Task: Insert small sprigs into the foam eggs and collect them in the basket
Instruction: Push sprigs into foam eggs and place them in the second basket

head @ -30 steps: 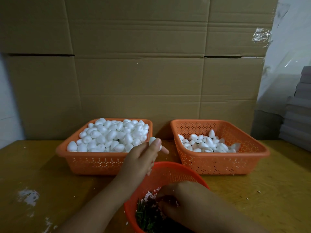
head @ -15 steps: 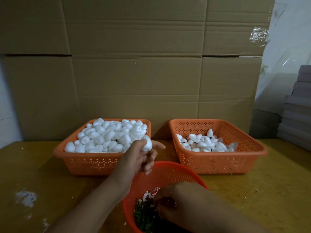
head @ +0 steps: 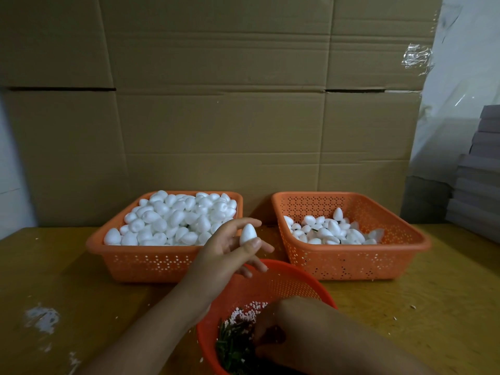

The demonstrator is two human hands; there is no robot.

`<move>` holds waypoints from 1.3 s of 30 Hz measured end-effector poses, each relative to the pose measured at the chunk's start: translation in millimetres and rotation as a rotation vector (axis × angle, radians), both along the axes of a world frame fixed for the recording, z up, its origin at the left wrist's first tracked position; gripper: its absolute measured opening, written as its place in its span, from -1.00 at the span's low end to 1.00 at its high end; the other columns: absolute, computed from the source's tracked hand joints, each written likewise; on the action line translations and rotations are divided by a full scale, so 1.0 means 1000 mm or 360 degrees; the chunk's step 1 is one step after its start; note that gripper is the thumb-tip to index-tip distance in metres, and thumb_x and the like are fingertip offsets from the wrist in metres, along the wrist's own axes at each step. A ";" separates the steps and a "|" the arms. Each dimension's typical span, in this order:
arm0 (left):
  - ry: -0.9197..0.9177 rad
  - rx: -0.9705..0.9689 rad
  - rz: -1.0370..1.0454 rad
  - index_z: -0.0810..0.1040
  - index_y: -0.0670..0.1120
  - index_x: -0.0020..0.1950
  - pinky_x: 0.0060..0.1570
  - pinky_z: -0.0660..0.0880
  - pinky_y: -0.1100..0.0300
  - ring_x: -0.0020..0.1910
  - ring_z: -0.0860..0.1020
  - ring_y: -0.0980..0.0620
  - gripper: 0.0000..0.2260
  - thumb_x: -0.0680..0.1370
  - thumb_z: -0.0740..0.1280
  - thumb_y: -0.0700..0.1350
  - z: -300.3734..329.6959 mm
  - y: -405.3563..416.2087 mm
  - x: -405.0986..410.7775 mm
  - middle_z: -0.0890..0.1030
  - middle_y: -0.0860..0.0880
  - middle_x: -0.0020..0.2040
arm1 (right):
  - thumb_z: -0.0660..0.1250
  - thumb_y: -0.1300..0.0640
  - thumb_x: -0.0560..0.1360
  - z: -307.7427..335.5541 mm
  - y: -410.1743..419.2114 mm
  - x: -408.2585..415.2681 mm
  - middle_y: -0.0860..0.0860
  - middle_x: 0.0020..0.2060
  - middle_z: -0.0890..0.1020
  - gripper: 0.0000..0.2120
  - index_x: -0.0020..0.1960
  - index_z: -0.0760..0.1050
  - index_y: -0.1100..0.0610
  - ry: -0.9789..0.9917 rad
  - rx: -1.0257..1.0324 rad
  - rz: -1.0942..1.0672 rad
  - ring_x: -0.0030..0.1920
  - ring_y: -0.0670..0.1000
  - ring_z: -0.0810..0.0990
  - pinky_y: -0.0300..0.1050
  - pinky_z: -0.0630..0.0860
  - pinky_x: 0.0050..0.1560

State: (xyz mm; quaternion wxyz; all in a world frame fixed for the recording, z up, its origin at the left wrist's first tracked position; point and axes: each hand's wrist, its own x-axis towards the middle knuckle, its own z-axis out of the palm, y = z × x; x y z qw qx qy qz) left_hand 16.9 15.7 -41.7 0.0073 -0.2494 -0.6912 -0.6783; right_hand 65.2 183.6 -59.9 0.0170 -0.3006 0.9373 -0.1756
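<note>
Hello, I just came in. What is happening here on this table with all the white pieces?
A person is fitting sprigs into foam eggs. The left hand holds one foam egg up between thumb and fingers, above the table. The right hand reaches into the round orange bowl of green sprigs. Behind, the left basket is heaped with eggs; the right basket holds fewer.

Dim, soft focus — wide-angle edge bowing.

Three baskets [head: 167, 262], two hands [head: 230, 255], countless eggs [head: 173, 217].
</note>
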 end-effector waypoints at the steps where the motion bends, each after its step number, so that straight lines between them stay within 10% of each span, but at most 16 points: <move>1: -0.0001 -0.0010 0.0004 0.47 -0.01 0.24 -0.26 0.54 0.26 -0.19 0.68 -0.03 -0.64 0.47 0.33 0.04 0.000 0.001 0.000 0.71 -0.07 -0.02 | 0.33 -0.13 0.47 0.000 0.000 0.000 -0.27 0.07 0.62 -0.74 0.16 0.48 -0.27 0.0005 -0.0004 -0.0016 0.05 -0.26 0.55 -0.44 0.40 0.03; 18: -0.0092 0.0215 0.0251 0.69 0.06 0.06 -0.28 0.48 0.28 -0.23 0.51 0.25 -0.83 0.55 0.33 -0.03 0.004 0.005 -0.003 0.60 0.23 -0.27 | 0.38 0.12 0.48 0.008 0.000 0.000 -0.12 -0.38 0.61 -0.87 -0.23 0.56 -0.05 0.0125 -0.1232 -0.0516 -0.39 -0.22 0.52 -0.35 0.39 -0.34; 39: -0.0366 0.0481 0.0029 0.71 0.01 -0.06 -0.24 0.55 0.22 -0.16 0.63 0.04 -0.80 0.40 0.39 0.03 0.003 0.013 0.008 0.67 -0.06 -0.11 | 0.39 0.11 0.46 0.008 0.000 0.001 -0.13 -0.40 0.59 -0.87 -0.24 0.55 -0.08 0.0290 -0.1400 -0.0633 -0.36 -0.17 0.53 -0.26 0.39 -0.26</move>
